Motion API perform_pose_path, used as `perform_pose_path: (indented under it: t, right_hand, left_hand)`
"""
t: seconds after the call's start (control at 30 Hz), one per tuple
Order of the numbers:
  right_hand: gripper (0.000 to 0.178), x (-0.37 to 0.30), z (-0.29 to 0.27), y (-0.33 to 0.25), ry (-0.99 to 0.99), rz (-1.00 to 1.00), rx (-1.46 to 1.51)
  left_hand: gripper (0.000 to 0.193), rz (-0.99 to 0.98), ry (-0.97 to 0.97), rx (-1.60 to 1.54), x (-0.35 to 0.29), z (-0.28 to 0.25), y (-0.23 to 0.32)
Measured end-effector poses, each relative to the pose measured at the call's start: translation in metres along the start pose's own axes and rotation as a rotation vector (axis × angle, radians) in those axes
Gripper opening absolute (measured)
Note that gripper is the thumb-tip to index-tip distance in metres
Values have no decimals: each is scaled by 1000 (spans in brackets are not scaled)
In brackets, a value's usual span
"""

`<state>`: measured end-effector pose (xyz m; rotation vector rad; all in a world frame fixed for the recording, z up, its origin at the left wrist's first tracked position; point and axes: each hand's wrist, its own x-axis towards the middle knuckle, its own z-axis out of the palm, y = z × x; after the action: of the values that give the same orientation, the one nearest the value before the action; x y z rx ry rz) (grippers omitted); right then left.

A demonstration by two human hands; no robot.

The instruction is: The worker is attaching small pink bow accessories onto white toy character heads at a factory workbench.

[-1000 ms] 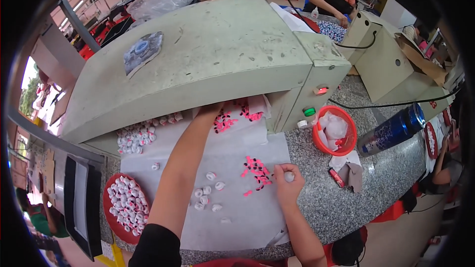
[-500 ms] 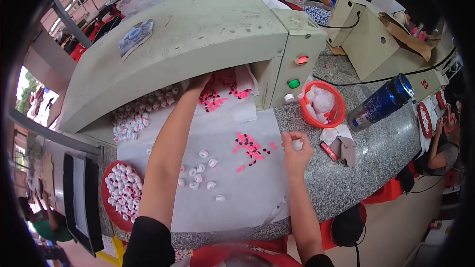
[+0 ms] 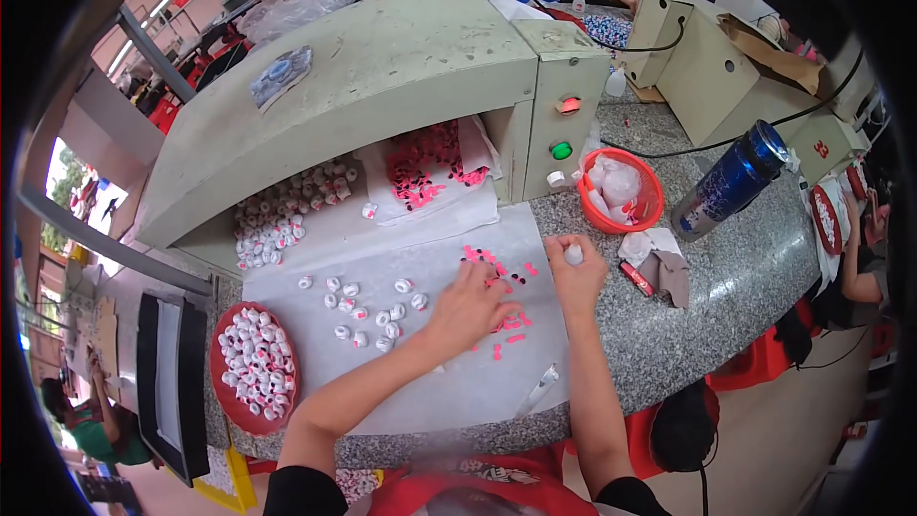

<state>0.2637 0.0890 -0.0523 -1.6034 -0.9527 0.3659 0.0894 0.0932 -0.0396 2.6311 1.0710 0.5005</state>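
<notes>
My left hand [image 3: 468, 311] reaches over white paper [image 3: 449, 406], its fingers apart and touching a scatter of small pink and black pieces [image 3: 514, 323]; a piece under the fingertips cannot be made out. My right hand [image 3: 579, 285] is closed around a small white bottle [image 3: 573, 254], whose rounded tip shows above the fist, at the paper's right edge. Left of my left hand, several small white balls with pink marks [image 3: 403, 285] lie loose on the paper.
A curved grey-green machine [image 3: 401, 53] arches over more balls [image 3: 272, 229] and pink pieces on cloth [image 3: 420, 182]. A red bowl [image 3: 219, 377] of balls stands left. Rightward are a red basket [image 3: 624, 226], a blue flask [image 3: 731, 182] and a grey cloth [image 3: 669, 282]. A slim clear tool [image 3: 540, 390] lies near.
My left hand has come out from under the machine and moved right to the pink pieces. More white balls and more pink pieces now lie on the paper. My right hand still holds the bottle.
</notes>
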Motion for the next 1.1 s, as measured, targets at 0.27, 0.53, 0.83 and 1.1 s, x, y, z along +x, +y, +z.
perform_pose_path:
  t: [0.27,0.53,0.83,1.1]
  right_hand:
    - [31,-8,4,4,-489,-8,-657]
    - [18,12,-6,19,-215,267,-126]
    - [14,5,-3,16,-227,210,-53]
    - [8,1,1,5,-253,220,57]
  left_hand:
    - [57,203,79,-4,16,8,-35]
    - [38,305,-44,1,35,23,-39]
    - [20,7,36,-322,43,23,-58]
    - [25,2,591,330,151,-43,-164]
